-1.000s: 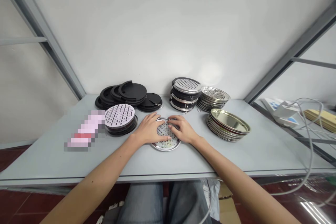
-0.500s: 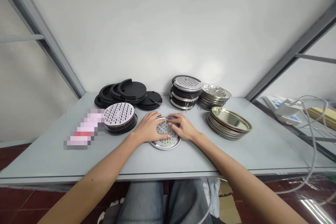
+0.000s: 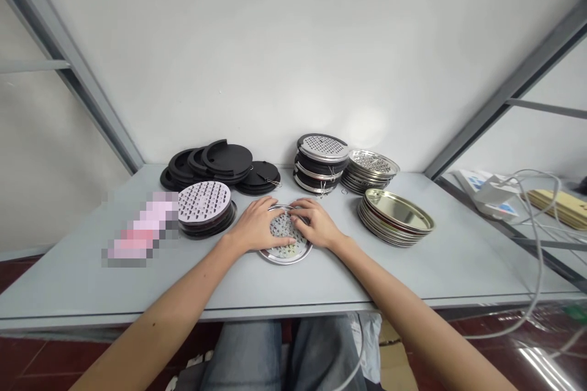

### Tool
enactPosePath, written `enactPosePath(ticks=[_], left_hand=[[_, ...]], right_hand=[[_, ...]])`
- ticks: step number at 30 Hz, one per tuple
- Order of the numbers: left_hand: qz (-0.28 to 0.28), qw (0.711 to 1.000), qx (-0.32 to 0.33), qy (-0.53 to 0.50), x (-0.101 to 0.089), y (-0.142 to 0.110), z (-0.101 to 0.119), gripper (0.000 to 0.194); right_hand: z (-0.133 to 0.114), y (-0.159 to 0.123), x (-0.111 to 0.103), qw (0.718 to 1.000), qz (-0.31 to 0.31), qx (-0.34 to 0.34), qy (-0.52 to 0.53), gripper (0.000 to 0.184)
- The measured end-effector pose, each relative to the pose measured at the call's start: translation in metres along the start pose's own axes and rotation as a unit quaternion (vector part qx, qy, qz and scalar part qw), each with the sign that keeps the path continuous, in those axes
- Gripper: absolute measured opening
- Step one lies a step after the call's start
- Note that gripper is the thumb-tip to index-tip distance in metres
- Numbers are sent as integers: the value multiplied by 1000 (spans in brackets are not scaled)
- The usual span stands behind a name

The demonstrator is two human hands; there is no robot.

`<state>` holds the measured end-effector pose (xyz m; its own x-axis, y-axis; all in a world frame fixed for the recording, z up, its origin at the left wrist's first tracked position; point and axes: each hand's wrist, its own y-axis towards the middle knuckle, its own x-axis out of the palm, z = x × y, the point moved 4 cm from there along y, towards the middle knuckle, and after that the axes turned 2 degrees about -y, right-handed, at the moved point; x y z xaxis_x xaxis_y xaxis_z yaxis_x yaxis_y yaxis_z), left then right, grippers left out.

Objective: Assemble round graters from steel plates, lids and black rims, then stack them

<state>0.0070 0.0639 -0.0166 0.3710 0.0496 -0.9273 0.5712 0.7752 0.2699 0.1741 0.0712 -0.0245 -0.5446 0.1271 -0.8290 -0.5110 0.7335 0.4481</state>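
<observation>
A round metal grater plate (image 3: 292, 250) with a shiny rim lies flat on the table in front of me. Its surface has rows of raised teeth, with a yellowish tint near the front. My left hand (image 3: 260, 226) grips its left side, fingers along the far rim and thumb across the toothed face. On the right side, my right hand (image 3: 317, 224) curls over the rim, its thumb reaching onto the plate. The palms partly cover both edges. Left of my left hand stands a stack topped by a pale toothed grater disc (image 3: 204, 201), with dark discs under it.
Black round holders (image 3: 227, 157) and smaller black discs (image 3: 259, 176) lie at the back left. Behind my hands is a clipped stack of graters (image 3: 322, 148). Further right stand metal grater plates (image 3: 373, 162) and gold-toned round trays (image 3: 398, 211). White cables (image 3: 539, 244) hang at right.
The view has shifted slightly, so everything appears a little further left. Both hands keep their hold on the grater plate, with hardly any movement of the fingers.
</observation>
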Motion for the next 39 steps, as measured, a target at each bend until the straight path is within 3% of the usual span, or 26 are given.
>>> enactPosePath(ticks=[7,12,14,26,31,36,39], left_hand=[[9,998,-48,-29,-10,3,-1,69],[-73,996,-34,-41,-7,-11,8,113],[-96,994,-39,-42,-3,-13,9,120],[-99,992,-43,-69,-2,-11,-5,101],[-91,991,-52,-82,1,-11,-5,109],[-95,990,-54,-89,0,-10,-5,111],[-94,990,-49,-95,0,-11,-7,112]], right_hand=[[9,1,-3,997,14,51,-51,27],[19,-2,-6,992,33,103,-69,27],[21,-3,-7,991,44,114,-62,27],[15,-4,-15,998,18,58,5,25],[18,-5,-12,997,29,68,15,26],[15,-8,-20,995,79,55,28,23],[7,-18,-40,987,154,21,41,23]])
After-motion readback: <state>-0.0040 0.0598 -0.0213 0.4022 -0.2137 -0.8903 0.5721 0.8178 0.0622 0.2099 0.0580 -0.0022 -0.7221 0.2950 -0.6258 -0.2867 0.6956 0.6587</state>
